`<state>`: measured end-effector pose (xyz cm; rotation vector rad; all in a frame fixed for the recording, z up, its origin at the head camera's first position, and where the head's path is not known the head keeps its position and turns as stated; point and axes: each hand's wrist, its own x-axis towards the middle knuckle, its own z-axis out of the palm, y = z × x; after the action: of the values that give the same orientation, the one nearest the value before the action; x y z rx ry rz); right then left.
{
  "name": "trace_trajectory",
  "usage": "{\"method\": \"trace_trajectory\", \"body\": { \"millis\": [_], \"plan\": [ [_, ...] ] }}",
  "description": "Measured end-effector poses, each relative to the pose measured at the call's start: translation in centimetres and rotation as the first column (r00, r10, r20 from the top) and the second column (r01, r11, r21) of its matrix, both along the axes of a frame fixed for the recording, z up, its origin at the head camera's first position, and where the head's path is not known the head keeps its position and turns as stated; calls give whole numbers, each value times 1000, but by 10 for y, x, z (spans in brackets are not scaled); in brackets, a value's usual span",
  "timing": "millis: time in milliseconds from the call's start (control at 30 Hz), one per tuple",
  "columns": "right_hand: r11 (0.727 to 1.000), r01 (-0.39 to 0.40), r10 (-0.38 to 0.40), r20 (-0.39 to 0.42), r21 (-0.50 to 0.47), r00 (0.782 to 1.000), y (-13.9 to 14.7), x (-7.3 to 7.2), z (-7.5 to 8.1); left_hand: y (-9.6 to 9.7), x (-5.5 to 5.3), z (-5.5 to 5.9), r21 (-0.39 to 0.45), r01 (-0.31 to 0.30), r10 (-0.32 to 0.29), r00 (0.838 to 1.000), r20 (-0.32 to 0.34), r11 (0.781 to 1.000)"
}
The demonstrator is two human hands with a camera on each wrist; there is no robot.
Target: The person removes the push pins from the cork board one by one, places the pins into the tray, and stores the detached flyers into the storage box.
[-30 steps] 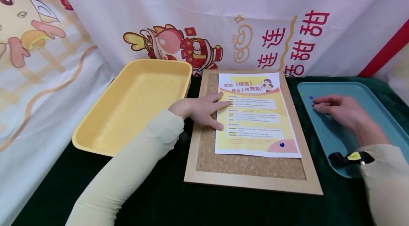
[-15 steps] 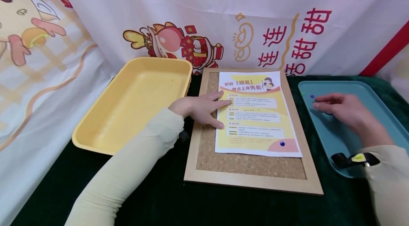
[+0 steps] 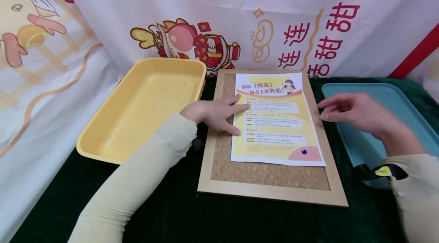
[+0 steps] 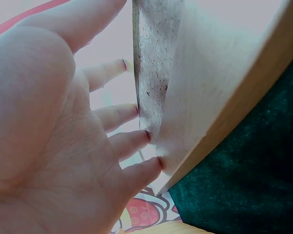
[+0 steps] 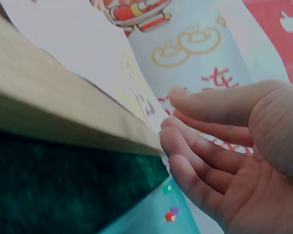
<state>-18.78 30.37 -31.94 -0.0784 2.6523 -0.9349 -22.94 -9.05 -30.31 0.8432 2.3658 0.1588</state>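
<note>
My left hand [image 3: 219, 115] lies with spread fingers on the left edge of a yellow printed sheet [image 3: 271, 132]. The sheet lies on a wood-framed cork board [image 3: 236, 174], and a blue push pin [image 3: 304, 152] sits in its lower right corner. My right hand [image 3: 363, 115] hovers over the board's right frame and the near side of a blue tray [image 3: 372, 147]. Its thumb and fingers are bent towards each other; no thing shows between them, and a small one could be hidden. In the right wrist view, green [image 5: 167, 188], purple [image 5: 175, 210] and red pins [image 5: 170, 217] lie in the tray.
A deep yellow tray [image 3: 99, 155] stands to the left of the board. Dark green cloth [image 3: 192, 216] covers the table. Behind, a white printed curtain [image 3: 219, 2] hangs down to the table's back edge. Black straps with cameras [image 3: 380, 171] sit at the wrists.
My right hand has moved left from the pins in the blue tray to the board's right edge. The left hand stays pressed on the sheet. The head view has tilted slightly downward.
</note>
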Motion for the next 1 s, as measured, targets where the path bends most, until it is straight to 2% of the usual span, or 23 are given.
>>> {"method": "trace_trajectory", "body": {
  "millis": [200,400,600,1000],
  "plan": [
    [985,-168,169,21,-48,985,-13,4,3,0,-1,2,2,7,-7,1000,-4,1000],
    [968,-239,244,68,-74,967,-18,7,2,0,-2,3,1,15,-15,1000,-7,1000],
    [963,-263,266,53,-62,963,-22,9,1,0,-1,3,5,10,-10,1000,-3,1000],
    [966,-254,256,55,-38,965,-26,6,-7,-1,0,1,6,7,-7,1000,4,1000]
  ]
}}
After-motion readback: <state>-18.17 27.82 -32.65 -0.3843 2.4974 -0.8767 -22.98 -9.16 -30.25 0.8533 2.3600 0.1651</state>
